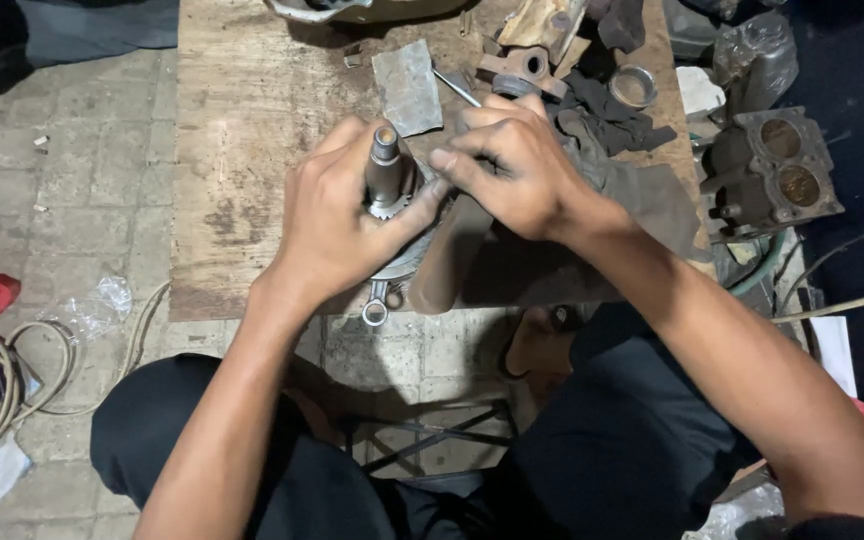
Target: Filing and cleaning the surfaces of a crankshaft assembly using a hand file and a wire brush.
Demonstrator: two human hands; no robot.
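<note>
Worn plywood board (242, 150); grey toothed steel shaft (385, 175) upright.

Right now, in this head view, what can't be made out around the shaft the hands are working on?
- Lower part of the metal shaft: wrapped by the left hand.
- What the right hand fingers press: covered by them.
- Spanner: only its ring end shows under the left wrist.
- Metal casing: cut off by the top edge.

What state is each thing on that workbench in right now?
Left hand: gripping the metal shaft.
Metal shaft: upright, held.
Right hand: fingers on the shaft's gear.
Wrench: lying flat, partly hidden.
Twin-bore engine part: resting, bores up.
Metal ring: lying loose.
</note>
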